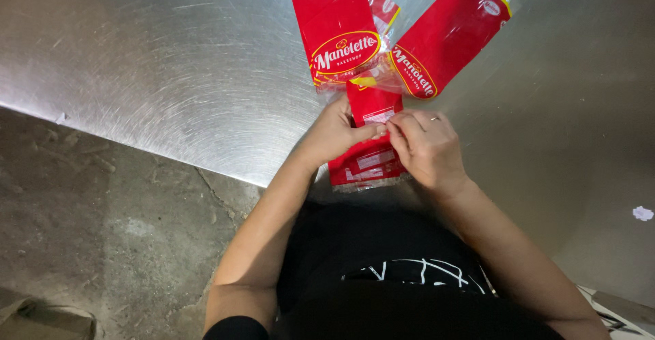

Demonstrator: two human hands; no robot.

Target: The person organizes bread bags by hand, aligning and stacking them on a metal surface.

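**A:** What are the person's hands doing?

**B:** Both meet over a red plastic bag (pixel 368 159) lying at the near edge of a scratched steel worktop (pixel 170 74), close to the person's body. The left hand (pixel 334 134) pinches the bag's middle, thumb and fingers clamped on it. The right hand (pixel 426 148), a ring on one finger, has its fingertips pressed together on the same spot, touching the left.

**A:** Anything else on the worktop?

**B:** Two more red bags just beyond: one (pixel 341 30) lying straight towards the far edge, another (pixel 450 33) slanting to the far right with a clear end. Their near ends touch the held bag. A small white scrap (pixel 643 212) lies well apart at the right edge.
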